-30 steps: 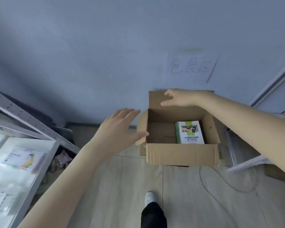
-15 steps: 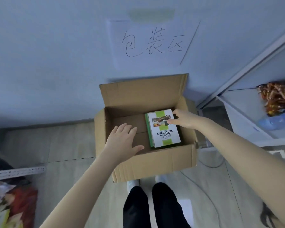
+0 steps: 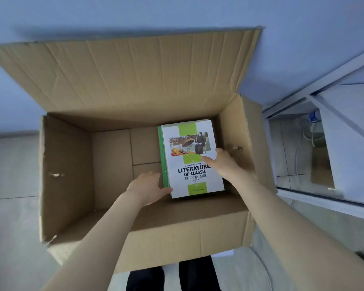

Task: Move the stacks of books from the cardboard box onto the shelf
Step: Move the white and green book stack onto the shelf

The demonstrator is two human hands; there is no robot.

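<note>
Head view shows the open cardboard box (image 3: 67, 164) on the floor, its left half bare, with one stack of books (image 3: 192, 160) in its right half and the shelf (image 3: 324, 127) at right partly out of frame, so this stack is judged not yet moved. Left hand (image 3: 148, 189) presses the stack's near-left edge and right hand (image 3: 223, 162) lies on its right side; neither is seen clamped, fingertips are hidden, and stack depth cannot be told.
</note>
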